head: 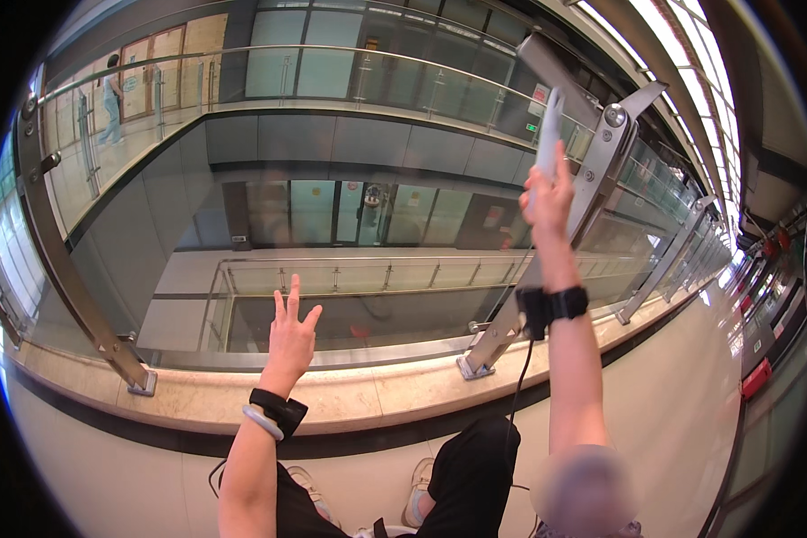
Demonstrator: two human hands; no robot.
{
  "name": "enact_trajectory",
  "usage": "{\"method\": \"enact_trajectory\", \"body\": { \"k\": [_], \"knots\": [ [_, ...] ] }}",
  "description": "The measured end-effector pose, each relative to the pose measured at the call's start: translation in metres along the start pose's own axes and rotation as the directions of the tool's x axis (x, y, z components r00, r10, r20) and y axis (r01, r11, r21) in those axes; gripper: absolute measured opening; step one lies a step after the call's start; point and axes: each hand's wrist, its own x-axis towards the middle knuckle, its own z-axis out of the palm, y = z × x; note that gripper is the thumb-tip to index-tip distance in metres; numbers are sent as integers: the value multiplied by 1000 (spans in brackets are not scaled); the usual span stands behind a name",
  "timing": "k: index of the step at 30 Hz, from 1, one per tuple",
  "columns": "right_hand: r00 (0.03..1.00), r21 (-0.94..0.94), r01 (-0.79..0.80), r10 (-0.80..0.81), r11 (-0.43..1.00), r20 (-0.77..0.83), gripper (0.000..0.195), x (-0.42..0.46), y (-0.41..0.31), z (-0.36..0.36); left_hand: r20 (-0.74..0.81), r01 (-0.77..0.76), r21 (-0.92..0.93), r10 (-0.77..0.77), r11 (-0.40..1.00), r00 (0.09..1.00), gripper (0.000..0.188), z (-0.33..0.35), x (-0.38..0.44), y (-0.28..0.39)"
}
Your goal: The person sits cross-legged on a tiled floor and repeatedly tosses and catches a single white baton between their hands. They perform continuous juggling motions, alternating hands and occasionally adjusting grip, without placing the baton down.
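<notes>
My right hand [550, 195] is raised high at the right, its fingers wrapped around the pale handle of what looks like a window squeegee [549, 138]. The wide grey head [557, 75] is motion-blurred and slants in front of the glass beside a steel post [588, 178]. Lower and left of centre, my left hand [291, 343] holds nothing, fingers spread before the clear glass panel [376, 329] of a balustrade. Whether those fingers touch the glass I cannot tell. Each wrist wears a black band, and a pale bangle [263, 422] circles the left one.
A stone ledge [350, 397] runs along the balustrade's foot, with another steel post [81, 269] at left. Black cables [521, 383] hang near my right arm and knee. Beyond the glass are lower floors and a walkway where a person [111, 101] walks. A red box [755, 378] stands at right.
</notes>
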Motion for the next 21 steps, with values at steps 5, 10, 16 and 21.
{"method": "enact_trajectory", "body": {
  "k": [5,10,16,21],
  "knots": [
    [985,-21,19,-15,1000,175,67,-111,48,5,9,-1,5,1,1000,1000,48,-3,-3,-7],
    [992,1,36,-36,999,119,65,-55,23,-6,6,-9,-3,9,1000,1000,48,2,-3,-3],
    [1000,99,-9,11,995,-29,64,19,-23,10,-2,-27,6,27,1000,1000,47,7,-1,1],
    [989,261,-48,9,964,147,76,-111,41,62,3,-28,8,28,1000,1000,48,4,-2,-3]
  ]
}}
